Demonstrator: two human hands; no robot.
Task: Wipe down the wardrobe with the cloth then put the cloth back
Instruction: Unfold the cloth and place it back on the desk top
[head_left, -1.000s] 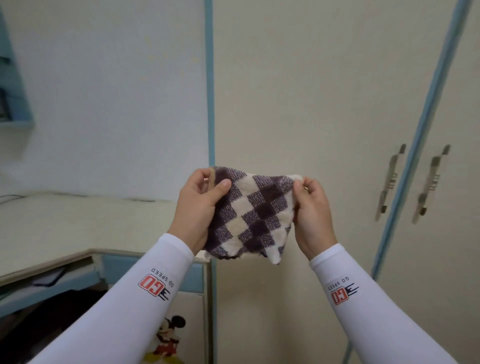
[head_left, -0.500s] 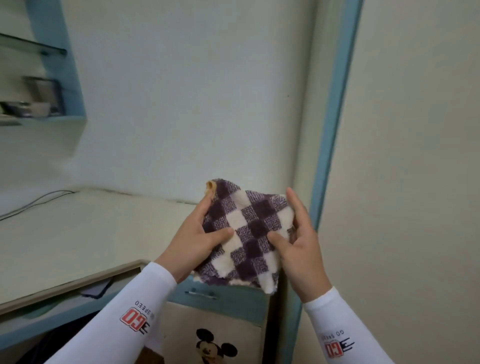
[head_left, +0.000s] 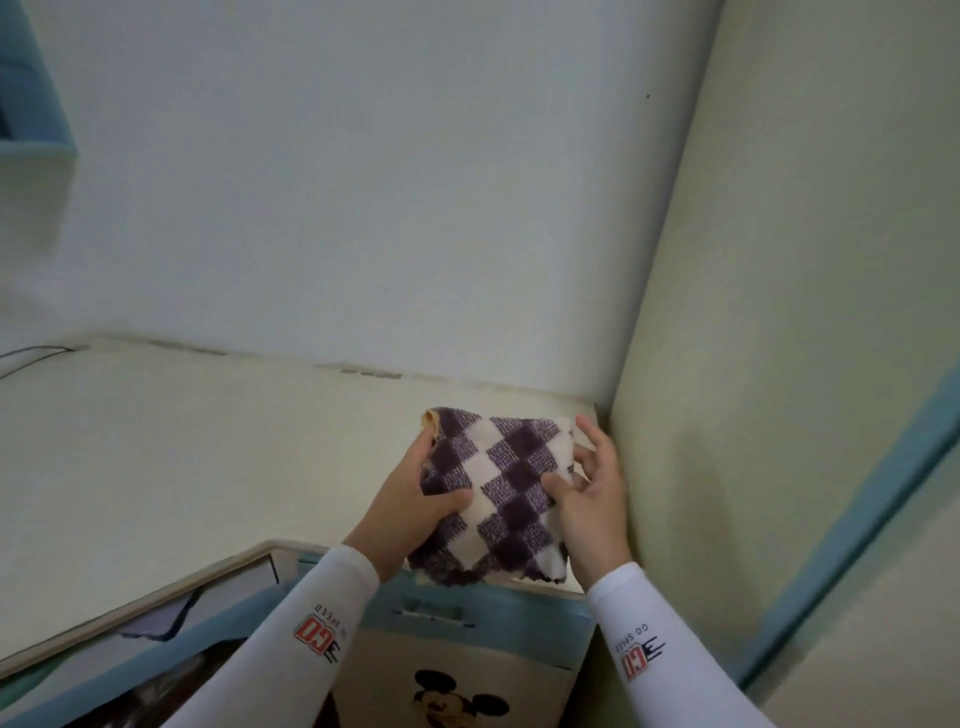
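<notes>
A folded purple-and-white checked cloth is held low over the right end of the cream desk top, in the corner beside the wardrobe's side panel. My left hand grips the cloth's left edge, thumb on top and fingers under it. My right hand holds the right edge, thumb pressing on top, fingers spread along the side next to the wardrobe panel. Whether the cloth touches the desk is hidden by it.
The white wall rises behind the desk. A blue drawer front and a cartoon-mouse cabinet door sit below the desk edge. A blue shelf hangs at top left; a thin cable lies at the desk's far left.
My view swung left and down from the wardrobe doors to the desk corner. Both hands carried the cloth down toward the desk top, and my right fingers have spread.
</notes>
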